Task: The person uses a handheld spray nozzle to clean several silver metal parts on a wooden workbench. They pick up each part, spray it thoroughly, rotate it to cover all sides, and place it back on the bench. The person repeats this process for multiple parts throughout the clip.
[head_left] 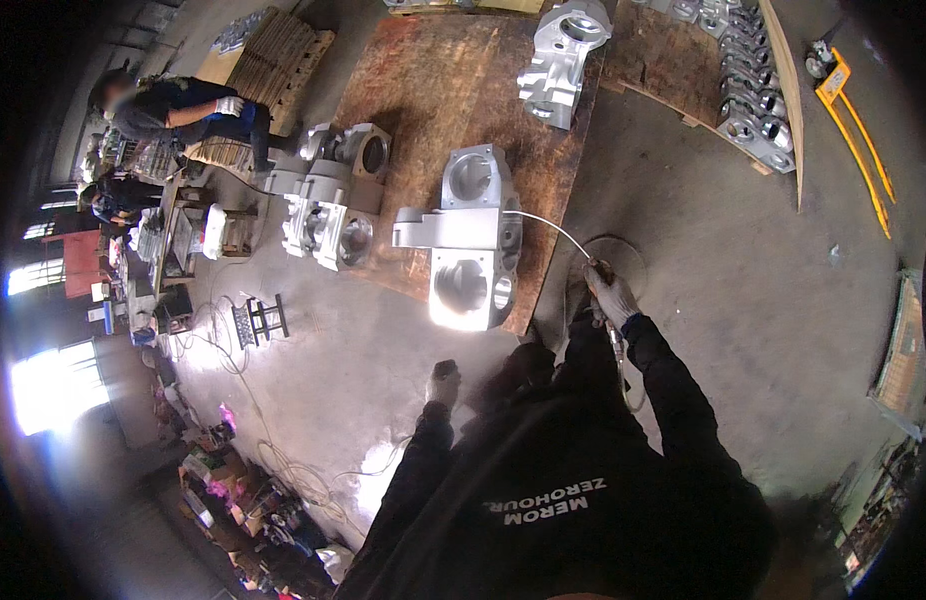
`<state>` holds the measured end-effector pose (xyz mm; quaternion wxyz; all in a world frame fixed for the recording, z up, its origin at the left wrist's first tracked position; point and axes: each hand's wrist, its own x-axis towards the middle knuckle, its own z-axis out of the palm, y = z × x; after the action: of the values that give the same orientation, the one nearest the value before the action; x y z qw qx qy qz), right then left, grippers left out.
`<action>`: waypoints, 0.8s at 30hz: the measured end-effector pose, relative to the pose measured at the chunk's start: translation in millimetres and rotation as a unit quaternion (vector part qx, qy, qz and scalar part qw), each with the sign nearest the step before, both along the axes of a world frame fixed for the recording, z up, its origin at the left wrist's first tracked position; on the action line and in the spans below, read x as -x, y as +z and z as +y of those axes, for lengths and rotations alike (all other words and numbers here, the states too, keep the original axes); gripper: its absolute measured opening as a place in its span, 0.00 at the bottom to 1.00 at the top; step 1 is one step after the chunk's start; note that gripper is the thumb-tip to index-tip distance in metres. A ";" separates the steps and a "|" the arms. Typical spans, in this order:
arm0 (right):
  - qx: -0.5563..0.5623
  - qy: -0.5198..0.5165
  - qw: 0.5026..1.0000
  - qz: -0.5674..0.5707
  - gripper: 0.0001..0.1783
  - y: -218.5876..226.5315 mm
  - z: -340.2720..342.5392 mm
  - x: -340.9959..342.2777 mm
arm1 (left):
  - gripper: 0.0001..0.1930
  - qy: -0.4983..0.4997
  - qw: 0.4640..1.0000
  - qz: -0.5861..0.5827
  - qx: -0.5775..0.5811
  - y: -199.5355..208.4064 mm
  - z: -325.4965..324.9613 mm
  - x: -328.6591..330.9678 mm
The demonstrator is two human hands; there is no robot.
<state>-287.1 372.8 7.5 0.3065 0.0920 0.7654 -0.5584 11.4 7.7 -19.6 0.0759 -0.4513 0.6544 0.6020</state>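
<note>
Beside the big rusty metal plate on the floor, a person in dark sleeves stood and looked down. The right hand, in a glove, was wrapped tight around the grip of an air tool, just off the plate's near right corner. A thin bent tube ran from that tool over to a big silver metal casting, and its tip touched the casting's right side. A clear hose hung down from the hand along the dark sleeve.

The casting sat on the plate's near edge. It had round holes in it and shone bright at the bottom.

The left hand, also gloved, hung low over the bare floor, in front of the plate and apart from the casting. It was too dark to tell if the fingers were shut or loose, and it touched nothing that could be seen.

More silver castings sat along the plate's left edge, and another one sat at the plate's far end. Past the plate's left side, another person in dark clothes bent over a bench. Off to the plate's right lay a yellow pallet jack.
</note>
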 end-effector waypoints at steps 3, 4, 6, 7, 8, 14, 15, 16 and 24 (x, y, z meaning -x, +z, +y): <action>-0.033 -0.059 0.997 -0.039 0.25 0.2 1.7 -5.6 | 0.14 -0.002 1.000 -0.013 -0.020 -3.2 -0.4 2.0; -0.013 -0.085 0.990 -0.113 0.23 22.7 -8.2 -7.5 | 0.14 0.012 0.999 -0.025 -0.024 -5.0 -5.0 -8.8; 0.003 -0.118 0.976 -0.182 0.23 55.4 -18.8 -10.2 | 0.14 0.009 0.999 -0.026 -0.034 -22.4 -19.1 -34.4; 0.002 -0.122 0.976 -0.181 0.23 63.3 -21.2 -12.1 | 0.14 0.007 0.999 -0.029 -0.039 -34.4 -26.3 -50.4; 0.003 -0.124 0.976 -0.179 0.24 67.8 -24.1 -12.7 | 0.14 0.007 0.999 -0.040 -0.023 -46.5 -32.9 -65.3; 0.010 -0.076 0.991 -0.107 0.28 36.7 -18.0 -7.0 | 0.10 0.024 0.997 -0.077 0.014 -70.6 -67.3 -129.9; -0.020 -0.075 0.993 -0.085 0.28 30.1 -6.5 -7.4 | 0.08 0.019 0.993 -0.115 0.007 -56.4 -47.7 -112.7; -0.033 -0.065 0.995 -0.068 0.27 27.3 -8.8 -7.5 | 0.08 0.034 0.994 -0.103 -0.017 -49.8 -45.8 -113.3; 0.038 -0.021 0.994 -0.102 0.30 24.2 -39.3 1.5 | 0.11 -0.195 0.964 0.010 0.179 -54.3 -73.4 -119.1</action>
<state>-288.6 333.5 31.8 0.3744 0.1527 0.7062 -0.5812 130.5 -65.7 -73.9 0.1034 -0.3154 0.8276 0.4528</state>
